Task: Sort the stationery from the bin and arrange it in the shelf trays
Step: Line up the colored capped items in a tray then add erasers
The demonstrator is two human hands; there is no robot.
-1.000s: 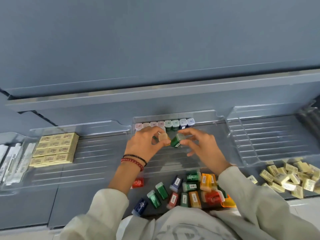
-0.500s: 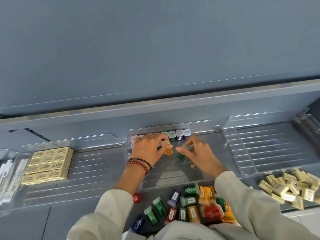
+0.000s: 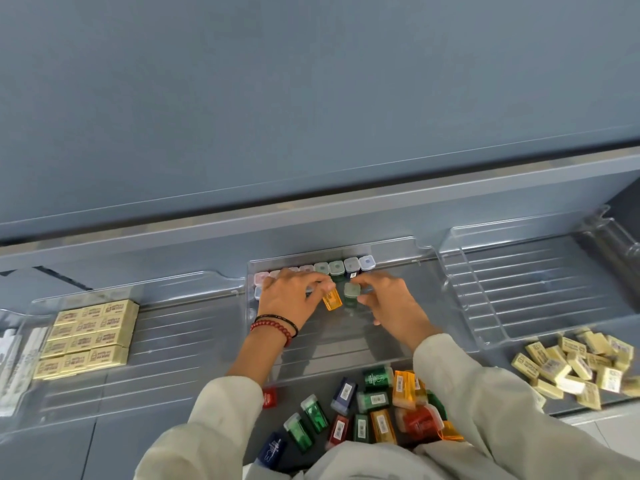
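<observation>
Left hand [image 3: 291,301] pinched a small translucent orange plastic box [image 3: 333,301], tilted, between thumb and fingertips. Right hand [image 3: 393,304] pinched an upright green plastic box with a pale square cap [image 3: 352,293]. Both boxes were within the clear ribbed plastic tray [image 3: 346,355] at centre, just in front of its back row of pale-capped boxes [image 3: 343,266]. Glossy loose coloured boxes [image 3: 375,407] lay heaped before the tray's front edge.
</observation>
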